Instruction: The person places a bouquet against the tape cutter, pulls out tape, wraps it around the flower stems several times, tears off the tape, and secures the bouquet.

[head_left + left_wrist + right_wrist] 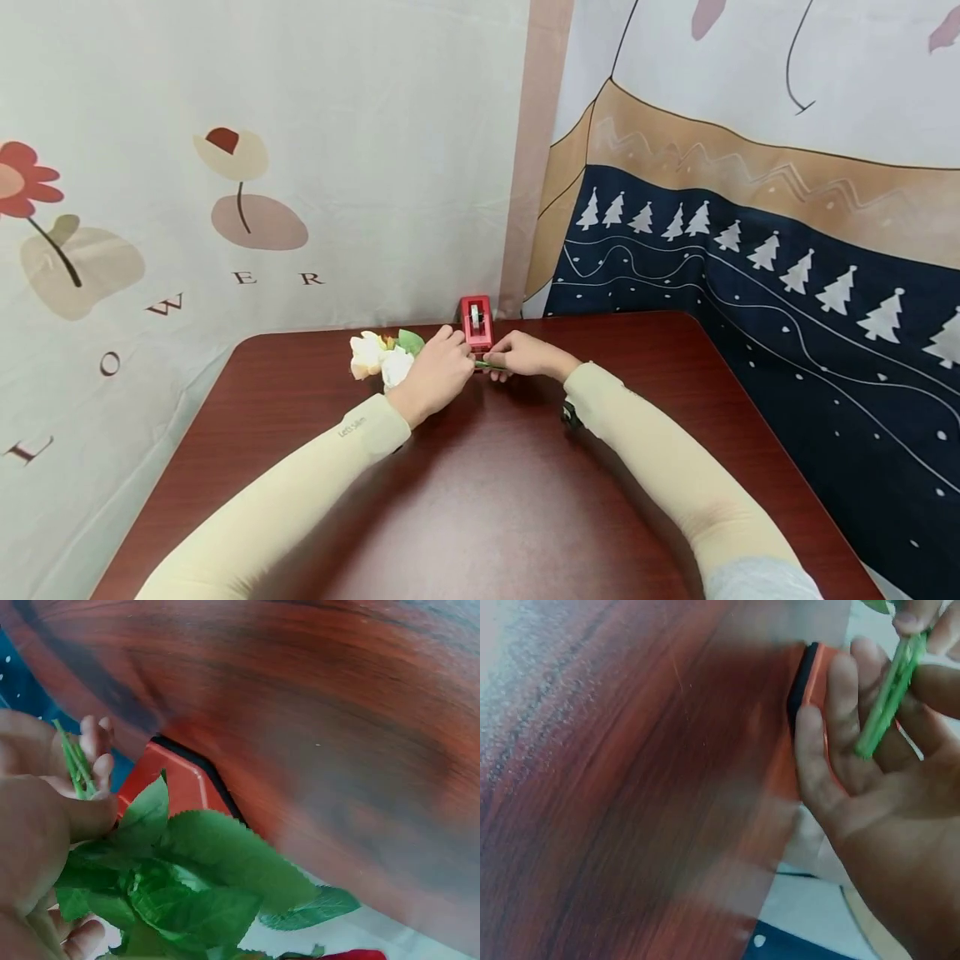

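Observation:
In the head view my left hand (pixel 438 371) grips a bunch of artificial flowers by its green stems. The pale blooms (pixel 375 357) point left over the table; green leaves (pixel 225 862) fan out below that hand in the left wrist view. My right hand (pixel 525 356) is at the stems' bare ends. In the right wrist view its thumb and fingers pinch the stems (pixel 891 701), which cross the fingers at a slant. Just beyond both hands stands a red tape dispenser (pixel 476 321) with a black base, partly hidden by fingers and leaves in the wrist views.
The dark red-brown wooden table (pixel 480 500) has rounded far corners. A printed pale cloth (pixel 375 167) hangs behind it, and a navy cloth with white trees (pixel 750 292) hangs to the right. A bit of a red bloom (pixel 356 955) shows in the left wrist view.

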`<state>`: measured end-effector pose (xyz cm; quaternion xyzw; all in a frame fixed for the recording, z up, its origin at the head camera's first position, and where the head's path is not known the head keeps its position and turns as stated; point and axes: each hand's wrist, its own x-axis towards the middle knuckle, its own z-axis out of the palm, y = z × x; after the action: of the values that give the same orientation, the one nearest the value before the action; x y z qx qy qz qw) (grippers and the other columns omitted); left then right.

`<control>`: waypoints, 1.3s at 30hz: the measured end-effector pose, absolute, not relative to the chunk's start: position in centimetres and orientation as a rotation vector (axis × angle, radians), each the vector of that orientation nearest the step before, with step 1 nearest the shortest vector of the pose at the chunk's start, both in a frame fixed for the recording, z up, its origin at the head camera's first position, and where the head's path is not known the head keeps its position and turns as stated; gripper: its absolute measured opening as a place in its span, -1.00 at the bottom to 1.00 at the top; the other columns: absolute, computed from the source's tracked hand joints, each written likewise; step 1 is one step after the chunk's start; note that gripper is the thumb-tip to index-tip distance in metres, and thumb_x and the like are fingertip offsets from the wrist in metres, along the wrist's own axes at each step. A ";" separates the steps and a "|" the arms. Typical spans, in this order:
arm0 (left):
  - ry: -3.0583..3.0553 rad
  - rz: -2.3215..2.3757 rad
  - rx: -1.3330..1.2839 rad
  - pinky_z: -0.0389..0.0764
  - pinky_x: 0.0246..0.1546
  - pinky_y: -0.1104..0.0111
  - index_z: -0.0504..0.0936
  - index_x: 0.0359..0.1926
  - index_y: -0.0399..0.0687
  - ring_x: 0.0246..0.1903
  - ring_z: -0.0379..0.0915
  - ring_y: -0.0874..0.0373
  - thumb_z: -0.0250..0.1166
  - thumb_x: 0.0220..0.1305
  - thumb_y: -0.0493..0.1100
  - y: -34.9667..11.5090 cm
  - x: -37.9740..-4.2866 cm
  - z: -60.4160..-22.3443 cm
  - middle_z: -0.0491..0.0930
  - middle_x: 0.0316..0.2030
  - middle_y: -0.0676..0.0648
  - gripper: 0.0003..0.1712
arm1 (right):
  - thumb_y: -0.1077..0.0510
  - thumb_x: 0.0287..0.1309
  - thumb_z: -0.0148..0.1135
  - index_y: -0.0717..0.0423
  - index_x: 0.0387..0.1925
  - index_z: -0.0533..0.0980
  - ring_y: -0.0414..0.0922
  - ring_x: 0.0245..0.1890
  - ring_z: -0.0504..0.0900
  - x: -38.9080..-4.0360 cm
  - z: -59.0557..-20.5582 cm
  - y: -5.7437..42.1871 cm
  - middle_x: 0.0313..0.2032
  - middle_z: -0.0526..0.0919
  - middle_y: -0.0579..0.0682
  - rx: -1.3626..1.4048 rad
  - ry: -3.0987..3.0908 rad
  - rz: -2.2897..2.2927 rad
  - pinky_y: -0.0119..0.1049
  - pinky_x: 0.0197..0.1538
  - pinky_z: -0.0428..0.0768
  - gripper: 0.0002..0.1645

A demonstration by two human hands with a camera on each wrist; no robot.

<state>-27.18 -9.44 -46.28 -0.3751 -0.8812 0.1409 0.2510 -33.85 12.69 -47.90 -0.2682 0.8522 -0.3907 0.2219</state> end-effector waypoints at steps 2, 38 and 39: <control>-2.374 0.401 -1.018 0.40 0.00 0.13 0.81 -0.41 -0.07 -0.18 0.53 -0.05 0.34 0.48 -0.22 -9.4 -27.1 -46.5 0.81 -0.36 -0.05 -0.74 | 0.03 0.66 0.16 0.21 -0.04 0.80 -0.16 -0.31 0.77 -34.0 -47.8 12.9 -0.31 0.84 0.01 -0.715 2.287 -1.104 -0.24 -0.10 0.78 -0.60; -2.783 0.119 -0.853 0.43 0.03 0.05 0.90 -0.25 0.05 -0.11 0.60 -0.09 0.58 0.36 0.02 -9.1 -28.0 -45.0 0.86 -0.21 -0.03 -0.84 | 0.15 0.57 0.32 0.11 -0.05 0.84 -0.20 -0.30 0.68 -33.4 -48.5 13.0 -0.26 0.84 0.14 -0.915 2.559 -1.048 -0.32 -0.12 0.65 -0.78; -2.818 0.100 -0.860 0.43 0.02 0.06 0.91 -0.23 0.07 -0.10 0.60 -0.09 0.57 0.37 0.02 -9.2 -28.1 -44.8 0.86 -0.21 -0.02 -0.84 | 0.16 0.57 0.32 0.10 -0.03 0.84 -0.20 -0.29 0.68 -33.4 -48.6 13.0 -0.25 0.84 0.12 -0.932 2.576 -1.051 -0.31 -0.11 0.66 -0.78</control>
<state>-28.11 -9.19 -44.82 -0.2902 -0.9515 0.0337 0.0967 -33.36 12.97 -48.58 -0.3159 0.8733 -0.3562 0.1034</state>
